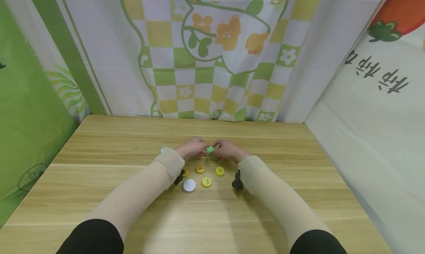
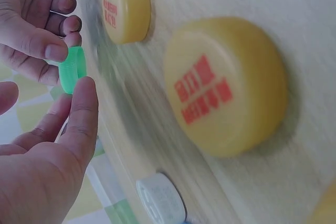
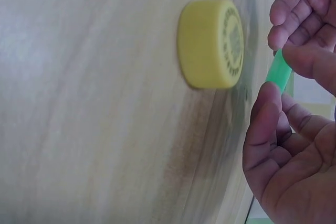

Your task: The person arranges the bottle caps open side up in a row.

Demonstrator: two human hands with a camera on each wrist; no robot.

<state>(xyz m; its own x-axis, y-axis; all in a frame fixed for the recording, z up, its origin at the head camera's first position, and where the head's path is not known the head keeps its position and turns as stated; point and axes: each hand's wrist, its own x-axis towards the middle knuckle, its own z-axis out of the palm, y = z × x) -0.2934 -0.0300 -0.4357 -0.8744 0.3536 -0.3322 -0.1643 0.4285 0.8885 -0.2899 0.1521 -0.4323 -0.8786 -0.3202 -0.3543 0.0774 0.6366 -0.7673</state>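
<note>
A green bottle cap (image 1: 210, 150) is up between both hands, over the far middle of the wooden table. My left hand (image 1: 192, 148) pinches it from the left at its edge. From the other side my right hand (image 1: 229, 150) also grips the cap, thumb and fingertips around its rim. In the left wrist view, the green cap (image 2: 73, 70) is tilted on its side, with its ridged wall showing. Closer to the person on the table lie yellow caps (image 1: 200, 169), several of them with printed tops, and a white cap (image 1: 189, 185).
A second white cap (image 1: 163, 150) is partly hidden behind the left wrist. Dark wrist cameras (image 1: 237, 182) hang under both forearms, close to the caps. A patterned curtain (image 1: 219, 62) meets the table's (image 1: 282, 213) far edge, and a white sheet (image 1: 375, 136) borders its right side.
</note>
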